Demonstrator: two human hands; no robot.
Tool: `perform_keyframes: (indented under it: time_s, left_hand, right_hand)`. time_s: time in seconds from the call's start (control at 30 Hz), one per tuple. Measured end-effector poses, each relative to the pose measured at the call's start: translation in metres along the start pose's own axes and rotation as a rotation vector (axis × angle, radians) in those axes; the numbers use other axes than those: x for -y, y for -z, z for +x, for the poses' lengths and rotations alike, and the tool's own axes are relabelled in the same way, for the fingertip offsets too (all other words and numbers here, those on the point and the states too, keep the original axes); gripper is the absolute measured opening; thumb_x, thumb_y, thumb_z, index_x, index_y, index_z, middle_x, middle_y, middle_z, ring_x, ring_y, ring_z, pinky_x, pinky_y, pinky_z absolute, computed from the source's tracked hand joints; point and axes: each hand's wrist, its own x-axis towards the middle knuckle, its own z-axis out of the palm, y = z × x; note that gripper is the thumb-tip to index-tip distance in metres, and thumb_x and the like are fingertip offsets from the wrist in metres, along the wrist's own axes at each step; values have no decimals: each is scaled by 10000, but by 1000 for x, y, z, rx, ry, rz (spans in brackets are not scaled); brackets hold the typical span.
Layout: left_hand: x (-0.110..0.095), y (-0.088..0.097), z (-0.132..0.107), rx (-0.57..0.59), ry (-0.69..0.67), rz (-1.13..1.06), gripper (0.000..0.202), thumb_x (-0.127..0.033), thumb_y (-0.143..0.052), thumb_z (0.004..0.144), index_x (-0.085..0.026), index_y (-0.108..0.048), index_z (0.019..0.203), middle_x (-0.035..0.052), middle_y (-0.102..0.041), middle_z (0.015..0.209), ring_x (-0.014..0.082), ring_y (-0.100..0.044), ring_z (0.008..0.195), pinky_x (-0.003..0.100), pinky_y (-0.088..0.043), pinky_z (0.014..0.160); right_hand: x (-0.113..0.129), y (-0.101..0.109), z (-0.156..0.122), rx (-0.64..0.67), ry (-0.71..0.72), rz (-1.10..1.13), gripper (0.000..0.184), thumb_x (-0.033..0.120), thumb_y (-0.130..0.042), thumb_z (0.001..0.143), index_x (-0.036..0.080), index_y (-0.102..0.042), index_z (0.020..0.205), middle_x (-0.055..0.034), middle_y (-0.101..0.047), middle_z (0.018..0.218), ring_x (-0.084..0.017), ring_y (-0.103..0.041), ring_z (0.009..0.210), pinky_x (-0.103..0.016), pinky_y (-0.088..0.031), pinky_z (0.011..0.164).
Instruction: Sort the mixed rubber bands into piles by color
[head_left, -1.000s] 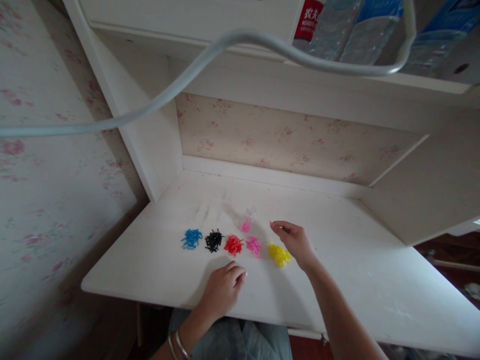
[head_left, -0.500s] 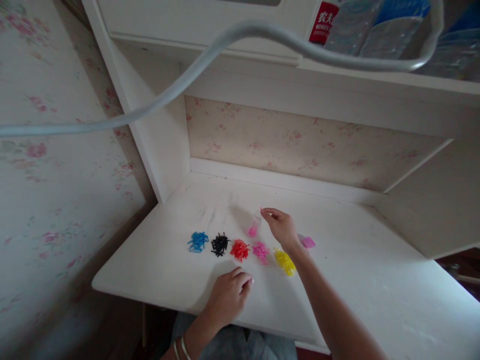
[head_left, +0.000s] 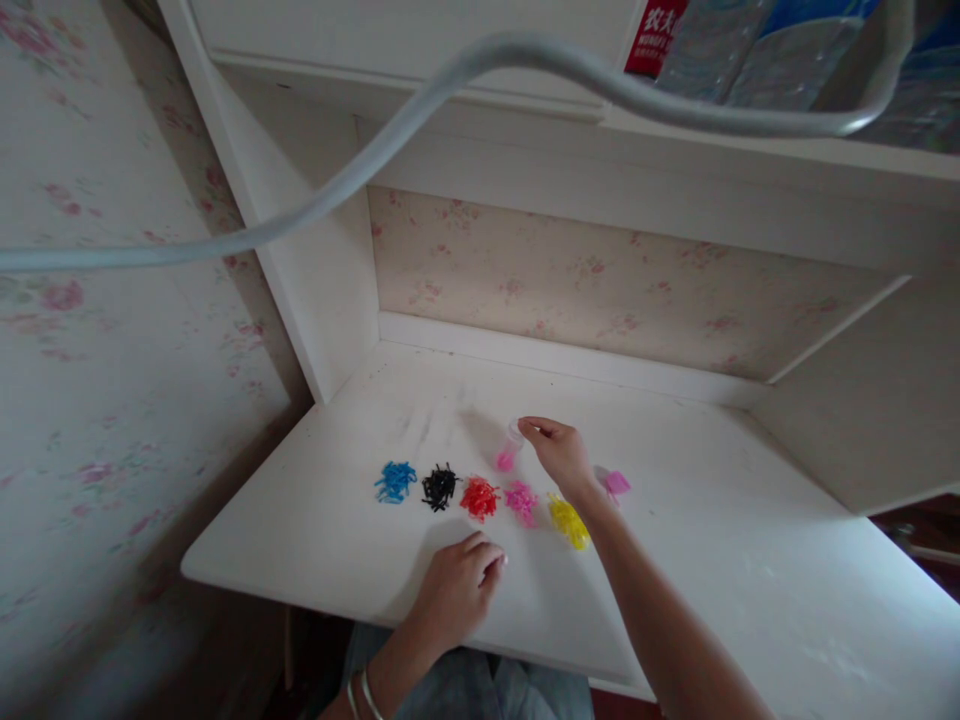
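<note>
A small clear bottle (head_left: 513, 440) stands on the table with pink pieces in its bottom. At its mouth is my right hand (head_left: 559, 455), thumb and fingertips pinched together; whatever is between them, if anything, is too small to make out. My left hand (head_left: 459, 588) rests near the table's front edge, fingers curled in, with nothing showing in it. Small heaps of short pieces lie in a row: blue (head_left: 395, 482), black (head_left: 439, 488), red (head_left: 479, 497), pink (head_left: 520, 503) and yellow (head_left: 569, 522). The yellow heap lies beside my right forearm.
A pink piece, perhaps a lid (head_left: 617, 483), lies right of my right wrist. The white table (head_left: 300, 520) meets a low back ledge. Overhead, a pale bent tube (head_left: 517, 50) crosses the view, and clear plastic bottles (head_left: 795, 60) stand on the upper shelf.
My right fingertips have shifted slightly left and down onto the bottle's mouth. The pink piece that showed at their tips is out of sight. My left hand has not moved.
</note>
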Motion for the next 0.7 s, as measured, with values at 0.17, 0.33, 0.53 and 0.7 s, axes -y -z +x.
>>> perform_keyframes:
  time_s: [0.17, 0.33, 0.53, 0.7]
  left_hand:
    - [1, -1, 0, -11, 5, -30, 233, -212, -403, 908, -228, -627, 847, 3, -642, 826, 116, -590, 740, 220, -428, 684]
    - [1, -2, 0, -1, 7, -16, 252, -223, -387, 916, -223, -631, 851, 12, -643, 826, 122, -593, 746, 231, -437, 701]
    - [1, -7, 3, -10, 22, 45, 222, -201, -410, 903, -231, -623, 849, 5, -638, 838, 125, -598, 752, 230, -432, 706]
    - [-5, -10, 9, -61, 88, 110, 234, -218, -392, 915, -227, -605, 820, 5, -633, 826, 120, -604, 729, 223, -413, 655]
  right_hand:
    - [-2, 2, 0, -25, 2, 15, 409, 510, -561, 753, 178, -743, 907, 16, -594, 576, -88, -399, 478, -210, -293, 480]
    - [-4, 10, -16, -41, -15, 59, 477, 548, -542, 772, 149, -725, 959, 7, -580, 598, -79, -366, 473, -206, -258, 446]
    - [-32, 13, -69, -35, -122, 151, 448, 540, -577, 766, 145, -719, 923, -23, -646, 682, -111, -472, 534, -220, -325, 490]
    - [-65, 11, -117, -23, -176, 138, 423, 513, -536, 810, 145, -712, 921, -70, -689, 844, -173, -576, 721, -252, -419, 644]
